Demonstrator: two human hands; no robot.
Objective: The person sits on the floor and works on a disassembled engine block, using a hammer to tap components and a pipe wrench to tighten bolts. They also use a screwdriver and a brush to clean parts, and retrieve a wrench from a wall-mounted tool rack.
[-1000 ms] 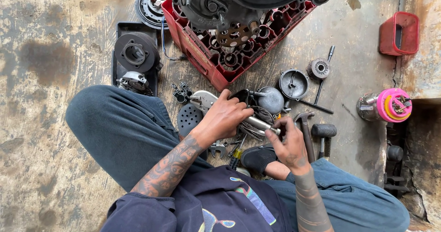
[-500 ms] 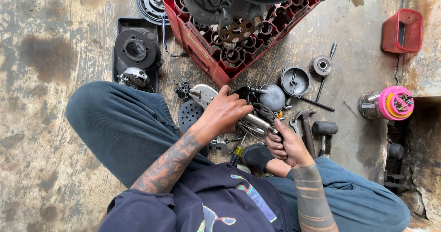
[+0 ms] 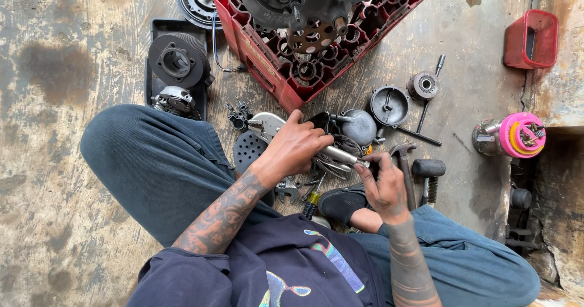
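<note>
I sit cross-legged on a stained concrete floor. My left hand (image 3: 298, 146) grips a shiny metal socket tool (image 3: 338, 155) lying across a pile of small engine parts (image 3: 340, 143). At the tool's right end, the fingers of my right hand (image 3: 382, 182) pinch its tip. A hammer (image 3: 404, 161) lies just right of that hand, next to a black rubber mallet (image 3: 429, 173). Below my left hand a yellow-handled screwdriver (image 3: 313, 198) and a spanner (image 3: 286, 189) lie on the floor.
A red plastic crate (image 3: 267, 57) holds an engine block (image 3: 292, 3) at the top. A black tray (image 3: 159, 27) with a cylinder (image 3: 176, 60) stands at the left. Round metal covers (image 3: 389, 105) lie right of the crate; a red tin (image 3: 530, 39) and a pink-topped container (image 3: 517, 135) stand further right.
Both hands stay on the metal tool. My right hand has shifted slightly down and right along its tip; the left hand's grip has barely moved.
</note>
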